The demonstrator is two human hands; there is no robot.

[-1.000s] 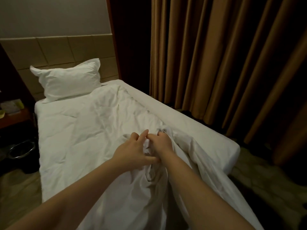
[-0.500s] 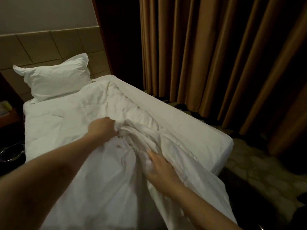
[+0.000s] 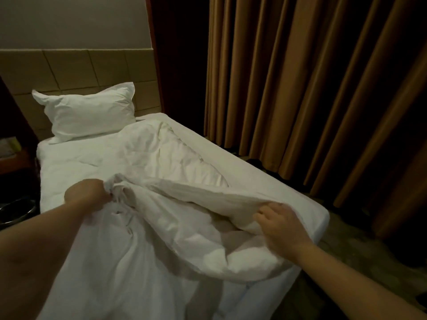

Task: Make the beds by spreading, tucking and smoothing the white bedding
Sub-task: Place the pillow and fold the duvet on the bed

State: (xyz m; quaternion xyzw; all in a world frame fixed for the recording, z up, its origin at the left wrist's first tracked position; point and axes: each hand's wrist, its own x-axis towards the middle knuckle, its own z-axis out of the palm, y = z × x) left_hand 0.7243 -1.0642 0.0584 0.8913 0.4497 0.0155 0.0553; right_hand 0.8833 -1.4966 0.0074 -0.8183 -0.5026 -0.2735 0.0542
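A single bed (image 3: 277, 188) with a white fitted sheet fills the middle of the view. A crumpled white duvet (image 3: 161, 162) lies over it, bunched and lifted near the foot. My left hand (image 3: 86, 195) grips a gathered wad of the duvet's edge at the left. My right hand (image 3: 280, 221) holds the same edge farther right, fingers curled into the fabric, so the edge stretches between both hands. A white pillow (image 3: 90, 112) leans upright against the tiled headboard (image 3: 76, 68).
Brown curtains (image 3: 312, 88) hang along the bed's right side, with a narrow strip of floor between. A dark nightstand (image 3: 13, 155) and a metal bowl (image 3: 16, 210) stand at the left. Patterned floor (image 3: 360, 257) shows at the foot, right.
My hands, close together a second ago, have spread apart along the duvet edge. The right hand slid right toward the bed's corner, and the edge now stretches lifted between them.
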